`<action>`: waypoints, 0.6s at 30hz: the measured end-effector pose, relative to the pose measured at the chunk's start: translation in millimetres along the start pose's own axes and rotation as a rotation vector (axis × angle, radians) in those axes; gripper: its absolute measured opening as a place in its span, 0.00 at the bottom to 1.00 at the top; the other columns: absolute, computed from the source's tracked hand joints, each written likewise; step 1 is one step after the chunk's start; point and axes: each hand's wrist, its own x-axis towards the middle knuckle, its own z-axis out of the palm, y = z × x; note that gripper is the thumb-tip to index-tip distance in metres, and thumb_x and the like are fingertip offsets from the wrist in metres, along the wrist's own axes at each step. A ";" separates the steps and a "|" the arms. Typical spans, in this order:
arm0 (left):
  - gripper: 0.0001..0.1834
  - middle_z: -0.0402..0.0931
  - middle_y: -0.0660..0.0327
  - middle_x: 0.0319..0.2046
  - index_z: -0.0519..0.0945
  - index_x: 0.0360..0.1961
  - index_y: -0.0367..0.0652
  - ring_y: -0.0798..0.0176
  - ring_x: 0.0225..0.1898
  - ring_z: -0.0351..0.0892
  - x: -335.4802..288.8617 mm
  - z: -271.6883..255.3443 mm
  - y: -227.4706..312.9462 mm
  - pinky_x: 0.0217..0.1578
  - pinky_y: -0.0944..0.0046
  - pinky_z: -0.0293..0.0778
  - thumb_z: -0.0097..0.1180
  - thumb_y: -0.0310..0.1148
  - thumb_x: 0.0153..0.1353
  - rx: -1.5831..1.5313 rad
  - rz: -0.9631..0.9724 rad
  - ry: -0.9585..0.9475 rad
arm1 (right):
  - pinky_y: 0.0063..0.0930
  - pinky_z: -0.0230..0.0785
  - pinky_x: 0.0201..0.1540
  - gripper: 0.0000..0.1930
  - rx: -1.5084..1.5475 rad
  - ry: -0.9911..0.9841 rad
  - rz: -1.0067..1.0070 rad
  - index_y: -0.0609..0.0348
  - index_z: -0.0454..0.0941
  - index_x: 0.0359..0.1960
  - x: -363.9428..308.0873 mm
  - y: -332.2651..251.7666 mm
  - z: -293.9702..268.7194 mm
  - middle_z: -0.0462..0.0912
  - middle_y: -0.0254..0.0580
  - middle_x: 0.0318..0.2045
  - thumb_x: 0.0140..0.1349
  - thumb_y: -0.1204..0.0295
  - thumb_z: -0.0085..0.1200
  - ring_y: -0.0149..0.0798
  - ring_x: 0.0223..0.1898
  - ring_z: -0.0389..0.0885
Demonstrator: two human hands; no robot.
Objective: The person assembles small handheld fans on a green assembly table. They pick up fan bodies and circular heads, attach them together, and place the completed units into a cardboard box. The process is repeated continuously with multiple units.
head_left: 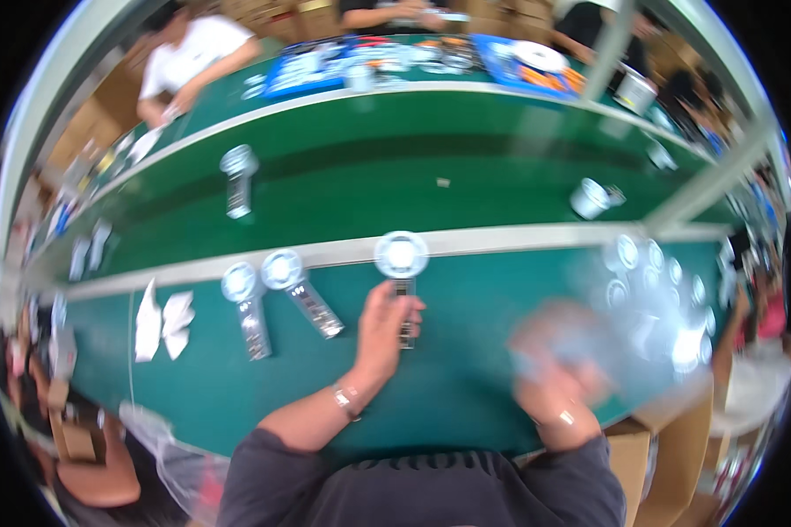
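In the head view, the left hand (382,329) has its fingers closed around the narrow handle of a round-headed piece (402,255), whose white disc points away from the person near the middle of the surface's far edge. The right hand (558,356) is blurred, close to a clear plastic bag (646,303) of white discs; I cannot tell how far its fingers are open or whether they hold anything.

The piece looks light and stiff, probably plastic, with a smooth disc that may slip or scratch. The handle shows what seem to be bare inner parts, so it is best gripped by its side edges, with little pressure on the face.

The surface (457,369) is green and matte. On its left lie two similar pieces (253,325) (314,307) and two white scraps (163,323). Past a pale rail (518,239) runs a green strip (369,189) bearing another such piece (238,189) and a white cup (591,199). Beyond are blue trays (490,53) and co-workers (193,57); a cardboard box (681,439) stands at the lower right.
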 end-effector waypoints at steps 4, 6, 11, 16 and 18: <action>0.19 0.73 0.60 0.34 0.61 0.55 0.39 0.73 0.30 0.70 -0.4 0.5 -5.4 0.28 0.72 0.70 0.45 0.32 0.65 -0.061 0.011 -0.047 | 0.23 0.61 0.26 0.17 -0.222 0.103 -0.052 0.59 0.61 0.34 26.0 -67.4 5.3 0.64 0.41 0.27 0.54 0.59 0.48 0.33 0.24 0.67; 0.19 0.73 0.60 0.33 0.62 0.55 0.39 0.73 0.30 0.70 2.3 -0.8 0.4 0.28 0.72 0.70 0.46 0.32 0.65 -0.083 0.010 -0.072 | 0.24 0.62 0.26 0.16 0.085 0.057 -0.494 0.60 0.61 0.37 26.4 -61.7 -21.3 0.63 0.44 0.28 0.56 0.59 0.44 0.35 0.24 0.66; 0.19 0.73 0.61 0.33 0.62 0.54 0.38 0.73 0.30 0.70 -0.9 1.8 -0.3 0.27 0.72 0.69 0.46 0.32 0.64 -0.095 -0.001 -0.048 | 0.27 0.62 0.27 0.18 -0.229 -0.074 0.011 0.62 0.60 0.44 16.0 -77.7 -7.3 0.64 0.44 0.29 0.58 0.63 0.40 0.36 0.23 0.66; 0.18 0.73 0.60 0.33 0.63 0.53 0.38 0.73 0.30 0.70 0.0 2.9 -2.5 0.27 0.73 0.69 0.47 0.32 0.64 -0.105 0.008 -0.059 | 0.26 0.67 0.28 0.11 -0.015 0.211 -0.074 0.65 0.66 0.39 -2.8 -65.1 -39.2 0.71 0.39 0.26 0.57 0.74 0.49 0.35 0.22 0.71; 0.17 0.73 0.60 0.32 0.64 0.52 0.39 0.73 0.29 0.70 -1.2 0.1 -2.9 0.27 0.73 0.69 0.47 0.32 0.64 -0.103 0.007 -0.027 | 0.21 0.67 0.31 0.18 -0.341 -0.310 0.676 0.67 0.65 0.47 9.0 -66.9 -36.6 0.73 0.38 0.29 0.53 0.81 0.50 0.32 0.27 0.73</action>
